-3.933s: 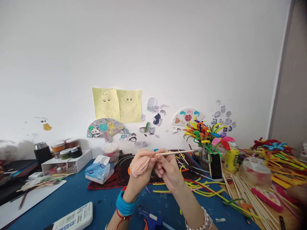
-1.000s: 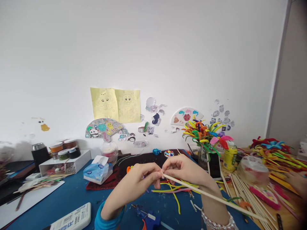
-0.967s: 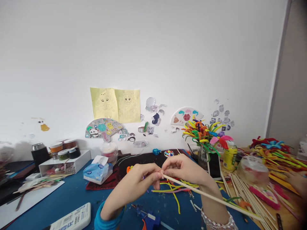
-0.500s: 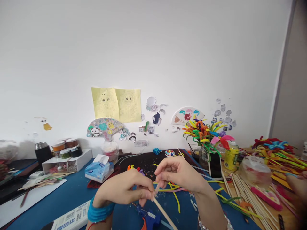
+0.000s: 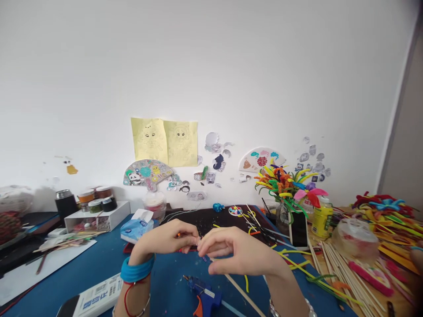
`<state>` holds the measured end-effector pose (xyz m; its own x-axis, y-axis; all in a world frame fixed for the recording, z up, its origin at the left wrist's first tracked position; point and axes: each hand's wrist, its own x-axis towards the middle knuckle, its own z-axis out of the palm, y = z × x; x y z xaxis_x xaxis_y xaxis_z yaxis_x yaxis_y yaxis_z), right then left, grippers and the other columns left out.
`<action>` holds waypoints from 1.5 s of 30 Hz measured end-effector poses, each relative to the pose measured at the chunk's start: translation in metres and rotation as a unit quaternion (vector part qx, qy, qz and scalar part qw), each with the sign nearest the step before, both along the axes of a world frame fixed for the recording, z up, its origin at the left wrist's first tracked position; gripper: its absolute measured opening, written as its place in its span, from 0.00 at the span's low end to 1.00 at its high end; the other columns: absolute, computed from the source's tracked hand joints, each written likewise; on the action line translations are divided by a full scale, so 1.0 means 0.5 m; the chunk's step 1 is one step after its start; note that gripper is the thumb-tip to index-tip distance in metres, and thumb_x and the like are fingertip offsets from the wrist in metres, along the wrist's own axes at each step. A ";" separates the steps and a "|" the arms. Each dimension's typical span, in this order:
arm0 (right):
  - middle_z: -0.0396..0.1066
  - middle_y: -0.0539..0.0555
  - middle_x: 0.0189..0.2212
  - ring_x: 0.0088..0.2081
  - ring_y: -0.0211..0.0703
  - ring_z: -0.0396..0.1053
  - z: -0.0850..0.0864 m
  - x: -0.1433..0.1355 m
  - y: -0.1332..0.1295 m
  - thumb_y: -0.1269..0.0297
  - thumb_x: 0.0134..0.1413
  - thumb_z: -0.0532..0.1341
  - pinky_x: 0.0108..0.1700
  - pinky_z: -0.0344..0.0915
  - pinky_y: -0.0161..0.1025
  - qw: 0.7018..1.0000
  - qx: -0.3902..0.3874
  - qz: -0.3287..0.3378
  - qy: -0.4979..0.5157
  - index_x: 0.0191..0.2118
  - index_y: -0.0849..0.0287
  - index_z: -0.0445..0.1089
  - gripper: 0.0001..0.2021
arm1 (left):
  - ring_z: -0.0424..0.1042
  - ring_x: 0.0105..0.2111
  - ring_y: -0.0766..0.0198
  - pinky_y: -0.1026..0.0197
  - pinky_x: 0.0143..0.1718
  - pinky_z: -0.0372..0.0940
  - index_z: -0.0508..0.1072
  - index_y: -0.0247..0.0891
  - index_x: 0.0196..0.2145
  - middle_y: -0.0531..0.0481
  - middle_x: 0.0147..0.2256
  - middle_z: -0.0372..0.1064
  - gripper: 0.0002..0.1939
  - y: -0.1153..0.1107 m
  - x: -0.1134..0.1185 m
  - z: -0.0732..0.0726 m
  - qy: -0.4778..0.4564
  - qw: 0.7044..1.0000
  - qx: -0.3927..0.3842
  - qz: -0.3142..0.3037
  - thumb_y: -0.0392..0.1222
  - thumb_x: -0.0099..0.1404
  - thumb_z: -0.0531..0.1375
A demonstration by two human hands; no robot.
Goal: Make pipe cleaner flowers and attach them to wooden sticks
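My left hand (image 5: pixel 170 237) is closed, thumb and fingers pinching the upper end of a thin wooden stick (image 5: pixel 246 295). Something small and pale shows at the fingertips, too little to name. My right hand (image 5: pixel 243 254) arches over the stick, its bent fingertips close to the left ones and its thumb held apart; part of the stick is hidden behind it. The stick slants down to the right, toward the lower edge of the view. Below the hands lies a blue hot glue gun (image 5: pixel 206 293) with an orange trigger, on the blue mat (image 5: pixel 172 281).
A tissue pack (image 5: pixel 137 226) and a white box (image 5: pixel 95 312) lie to the left. Behind on the right stand a vase of pipe-cleaner flowers (image 5: pixel 284 185), a phone (image 5: pixel 298 231) and a yellow bottle (image 5: pixel 322 218). Wooden sticks (image 5: pixel 346 273) and pipe cleaners (image 5: pixel 393 220) spread at far right.
Both hands have moved up and away from me with the stick. The right thumb has parted from its fingers, and more of the glue gun shows.
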<state>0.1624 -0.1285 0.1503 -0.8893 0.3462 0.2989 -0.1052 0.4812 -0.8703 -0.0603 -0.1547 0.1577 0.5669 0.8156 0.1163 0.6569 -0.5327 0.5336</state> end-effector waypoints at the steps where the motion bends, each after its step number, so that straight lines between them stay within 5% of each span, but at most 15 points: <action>1: 0.69 0.53 0.44 0.45 0.41 0.67 0.000 -0.001 -0.003 0.66 0.42 0.65 0.48 0.64 0.37 1.000 0.027 0.009 -0.013 0.40 0.56 0.72 0.15 | 0.63 0.20 0.70 0.70 0.22 0.57 0.70 0.36 0.32 0.51 0.23 0.67 0.17 -0.008 -0.003 0.003 0.006 1.000 0.014 0.022 0.50 0.64 0.48; 4: 0.71 0.53 0.40 0.42 0.42 0.69 -0.009 -0.012 -0.014 0.63 0.42 0.65 0.46 0.65 0.35 0.996 0.078 -0.002 -0.049 0.42 0.55 0.72 0.17 | 0.63 0.21 0.69 0.69 0.23 0.55 0.70 0.37 0.32 0.52 0.22 0.67 0.17 -0.034 -0.003 0.014 0.027 0.991 0.089 0.100 0.49 0.65 0.47; 10: 0.74 0.53 0.28 0.30 0.40 0.70 -0.036 -0.051 -0.008 0.59 0.52 0.57 0.32 0.65 0.33 0.981 0.093 -0.167 -0.031 0.36 0.58 0.74 0.12 | 0.65 0.27 0.67 0.66 0.28 0.56 0.68 0.40 0.35 0.53 0.28 0.68 0.12 -0.073 0.013 0.028 0.029 0.941 0.262 0.213 0.45 0.66 0.47; 14: 0.72 0.57 0.27 0.32 0.41 0.71 -0.037 -0.073 0.028 0.50 0.55 0.52 0.37 0.67 0.38 0.990 -0.063 -0.108 0.059 0.34 0.65 0.73 0.21 | 0.65 0.29 0.65 0.64 0.30 0.58 0.67 0.38 0.38 0.50 0.29 0.67 0.08 -0.055 0.017 0.018 0.003 0.888 0.419 0.189 0.39 0.65 0.49; 19: 0.69 0.55 0.24 0.28 0.40 0.70 -0.037 -0.084 0.057 0.45 0.54 0.50 0.31 0.69 0.40 0.952 -0.232 -0.006 0.198 0.39 0.64 0.68 0.25 | 0.64 0.30 0.64 0.60 0.33 0.59 0.66 0.37 0.37 0.46 0.30 0.67 0.07 -0.009 0.037 0.001 -0.007 0.814 0.569 0.116 0.33 0.63 0.51; 23: 0.66 0.52 0.22 0.25 0.38 0.67 -0.031 -0.066 0.053 0.49 0.55 0.51 0.24 0.68 0.35 0.933 -0.265 0.031 0.241 0.34 0.62 0.67 0.20 | 0.64 0.33 0.64 0.58 0.38 0.60 0.65 0.37 0.39 0.46 0.34 0.68 0.08 0.010 0.057 -0.005 0.003 0.784 0.616 0.073 0.32 0.61 0.53; 28: 0.69 0.53 0.26 0.27 0.37 0.68 -0.023 -0.039 0.047 0.67 0.50 0.60 0.26 0.69 0.32 0.944 -0.248 0.013 0.216 0.39 0.61 0.67 0.09 | 0.65 0.33 0.64 0.57 0.40 0.61 0.65 0.37 0.39 0.47 0.32 0.69 0.08 0.009 0.057 -0.007 0.021 0.757 0.646 0.099 0.32 0.62 0.52; 35: 0.68 0.53 0.25 0.24 0.36 0.67 -0.021 -0.047 0.042 0.51 0.51 0.58 0.23 0.68 0.33 0.943 -0.253 0.017 0.216 0.38 0.61 0.65 0.17 | 0.66 0.34 0.63 0.55 0.42 0.59 0.66 0.38 0.39 0.48 0.33 0.70 0.09 0.010 0.061 -0.010 0.069 0.729 0.669 0.124 0.30 0.60 0.53; 40: 0.65 0.47 0.20 0.18 0.30 0.63 -0.023 -0.054 0.044 0.58 0.50 0.61 0.22 0.65 0.28 0.932 -0.260 -0.046 0.248 0.29 0.61 0.63 0.11 | 0.66 0.35 0.63 0.53 0.45 0.58 0.66 0.38 0.41 0.50 0.34 0.71 0.12 0.020 0.074 -0.021 0.098 0.723 0.674 0.113 0.30 0.59 0.55; 45: 0.69 0.48 0.22 0.22 0.32 0.67 -0.017 -0.036 0.049 0.62 0.46 0.64 0.25 0.65 0.29 0.942 -0.239 -0.088 0.220 0.32 0.61 0.64 0.10 | 0.66 0.34 0.63 0.54 0.44 0.58 0.67 0.38 0.40 0.49 0.33 0.71 0.11 0.021 0.083 -0.021 0.100 0.737 0.659 0.110 0.31 0.60 0.54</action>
